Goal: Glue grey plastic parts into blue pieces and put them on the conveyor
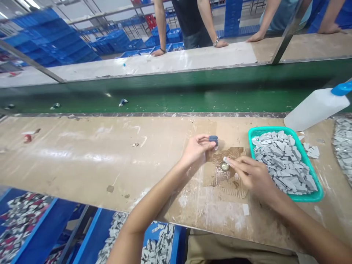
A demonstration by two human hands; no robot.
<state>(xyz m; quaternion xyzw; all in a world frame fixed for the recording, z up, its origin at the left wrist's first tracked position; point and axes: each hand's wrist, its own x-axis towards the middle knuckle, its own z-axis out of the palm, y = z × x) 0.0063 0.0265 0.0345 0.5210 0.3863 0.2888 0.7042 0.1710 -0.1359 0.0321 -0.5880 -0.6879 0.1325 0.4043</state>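
Green belt (pixel 170 91) runs behind the counter (pixel 82 146), white ledge (pixel 110 67) beyond it. 2 people (pixel 189 18) at the ledge: 1 dark top, 1 light blue. Blue crates (pixel 57 36) stacked back left. 2 metal posts (pixel 290 33) slant up, 1 per side. Small red thing (pixel 27 138), counter's left end.

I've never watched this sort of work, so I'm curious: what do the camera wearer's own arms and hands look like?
The left hand and right hand wear no gloves. The left arm and right arm are bare as far as they show, with no sleeve in view. No watch, bracelet or cable shows at either wrist.
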